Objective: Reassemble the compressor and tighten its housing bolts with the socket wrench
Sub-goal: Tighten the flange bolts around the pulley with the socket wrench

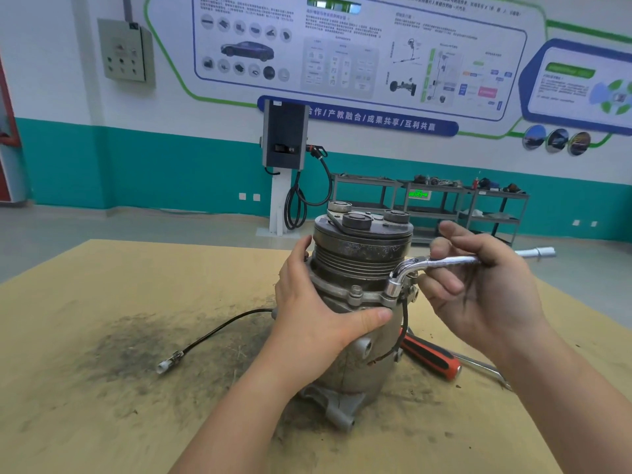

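Place: automotive training workshop
Walls: car-systems poster [342, 46]; teal lower band
Equipment: charging station [285, 138]; metal parts racks [444, 203]; electrical box [124, 51]
Bench: cardboard-covered worktop [136, 319]; grease-stained

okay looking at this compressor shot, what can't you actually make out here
Head view only:
- The bolt under the socket wrench: the socket end covers it.
- The compressor body's left side: the left hand hides it.
- The wrench handle's middle: the right hand fingers wrap it.
- The screwdriver tip: the right forearm covers it.
- Wall poster small text: too small, blurred.
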